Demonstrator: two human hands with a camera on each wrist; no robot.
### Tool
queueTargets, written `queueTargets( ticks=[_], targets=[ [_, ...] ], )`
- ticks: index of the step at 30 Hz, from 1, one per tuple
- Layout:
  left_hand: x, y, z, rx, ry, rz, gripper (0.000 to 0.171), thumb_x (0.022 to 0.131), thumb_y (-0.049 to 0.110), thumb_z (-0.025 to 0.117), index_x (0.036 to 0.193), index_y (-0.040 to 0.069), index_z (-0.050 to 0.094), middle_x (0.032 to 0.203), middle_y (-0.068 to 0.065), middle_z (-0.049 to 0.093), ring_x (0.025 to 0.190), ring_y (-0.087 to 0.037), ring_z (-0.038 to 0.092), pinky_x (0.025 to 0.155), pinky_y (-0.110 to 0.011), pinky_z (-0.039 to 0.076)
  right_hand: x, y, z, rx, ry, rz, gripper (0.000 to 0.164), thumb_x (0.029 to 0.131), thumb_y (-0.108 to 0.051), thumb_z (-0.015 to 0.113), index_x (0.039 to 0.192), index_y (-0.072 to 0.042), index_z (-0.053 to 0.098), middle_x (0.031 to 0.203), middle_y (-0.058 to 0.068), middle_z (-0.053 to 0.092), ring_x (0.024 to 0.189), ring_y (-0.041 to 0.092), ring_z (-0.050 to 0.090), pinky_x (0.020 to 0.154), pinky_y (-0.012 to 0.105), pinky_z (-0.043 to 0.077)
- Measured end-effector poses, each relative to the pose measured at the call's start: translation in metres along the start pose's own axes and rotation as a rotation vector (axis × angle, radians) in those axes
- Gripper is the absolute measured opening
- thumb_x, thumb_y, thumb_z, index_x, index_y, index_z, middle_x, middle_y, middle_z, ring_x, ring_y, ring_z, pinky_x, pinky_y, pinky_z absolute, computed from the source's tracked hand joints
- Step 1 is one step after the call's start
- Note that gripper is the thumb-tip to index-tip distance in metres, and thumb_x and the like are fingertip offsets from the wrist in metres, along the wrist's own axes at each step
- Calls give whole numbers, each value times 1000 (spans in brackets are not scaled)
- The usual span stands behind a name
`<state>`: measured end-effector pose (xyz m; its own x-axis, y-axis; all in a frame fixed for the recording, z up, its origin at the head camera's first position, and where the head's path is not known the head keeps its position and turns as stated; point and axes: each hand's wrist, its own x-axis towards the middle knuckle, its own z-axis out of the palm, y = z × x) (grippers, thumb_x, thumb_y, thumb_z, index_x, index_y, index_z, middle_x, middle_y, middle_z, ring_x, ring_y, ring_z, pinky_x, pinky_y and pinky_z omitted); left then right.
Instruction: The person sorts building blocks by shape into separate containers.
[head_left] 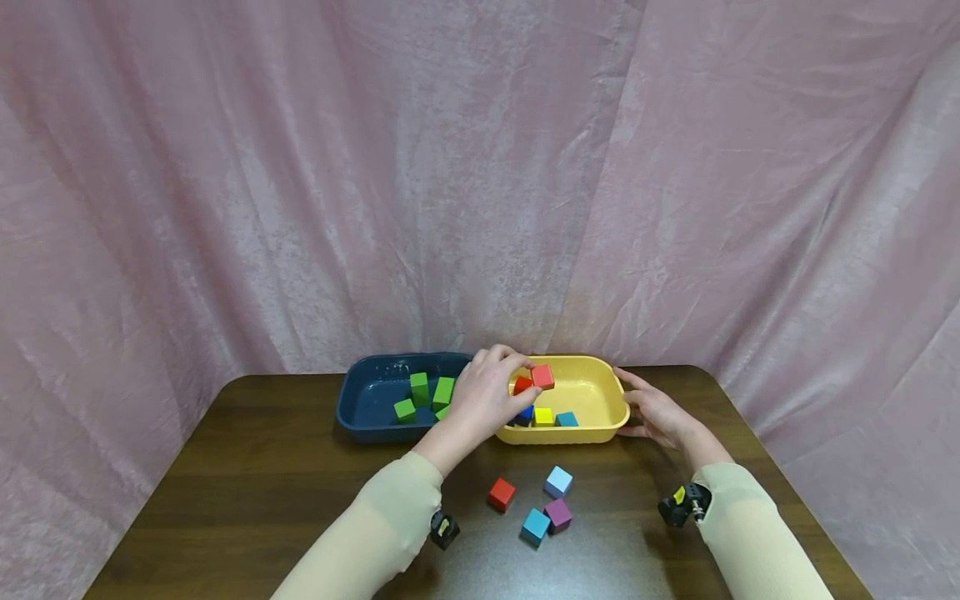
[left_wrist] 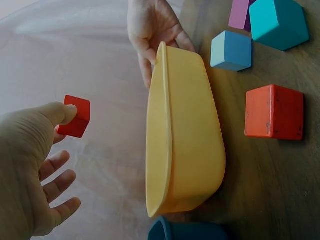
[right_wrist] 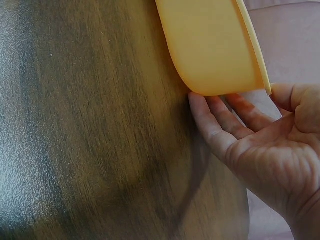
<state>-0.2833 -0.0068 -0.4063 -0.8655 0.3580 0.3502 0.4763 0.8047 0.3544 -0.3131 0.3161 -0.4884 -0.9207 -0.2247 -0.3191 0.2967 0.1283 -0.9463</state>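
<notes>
Between thumb and index finger my left hand (head_left: pixel 480 392) pinches a red cube (head_left: pixel 542 377), held over the left part of a yellow tray (head_left: pixel 592 400). In the left wrist view the other fingers (left_wrist: pixel 60 185) of that hand spread loosely. Inside the tray are another red cube (head_left: pixel 522 385), a dark blue cube (head_left: pixel 525 415), a yellow cube (head_left: pixel 543 417) and a teal cube (head_left: pixel 567 419). My right hand (head_left: pixel 660 414) rests against the tray's right end, its fairly straight fingers (right_wrist: pixel 210 125) at the end wall and its thumb by the rim.
A dark blue tray (head_left: pixel 367 400) with several green cubes (head_left: pixel 419 388) adjoins the yellow one, partly hidden by my left hand. Nearer on the wooden table lie a red cube (head_left: pixel 501 494), a light blue cube (head_left: pixel 558 482), a purple cube (head_left: pixel 558 515) and a teal cube (head_left: pixel 536 527). A pink curtain (head_left: pixel 480 183) hangs behind.
</notes>
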Motion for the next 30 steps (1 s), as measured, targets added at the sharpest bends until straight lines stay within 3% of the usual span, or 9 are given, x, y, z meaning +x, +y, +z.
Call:
queueTargets(
  ticks=[22,30],
  targets=[
    [11,-7,18,44,-73,-63,40,92,49,74,126,28,71,124,-2,60,108,-23,52,89,-39,48,-1,-1,2,-8,4,5,66,109,-11,34,166,-25,7,164,27,14,140,47,38,99,60,49],
    [10,-12,23,72,-107,-66,42,92,51,73,127,28,71,124,-2,60,107,-23,53,89,-39,49,-1,-1,2,-9,14,13,66,109,-11,35,166,-25,8,161,27,19,138,45,42,99,59,49]
  ],
)
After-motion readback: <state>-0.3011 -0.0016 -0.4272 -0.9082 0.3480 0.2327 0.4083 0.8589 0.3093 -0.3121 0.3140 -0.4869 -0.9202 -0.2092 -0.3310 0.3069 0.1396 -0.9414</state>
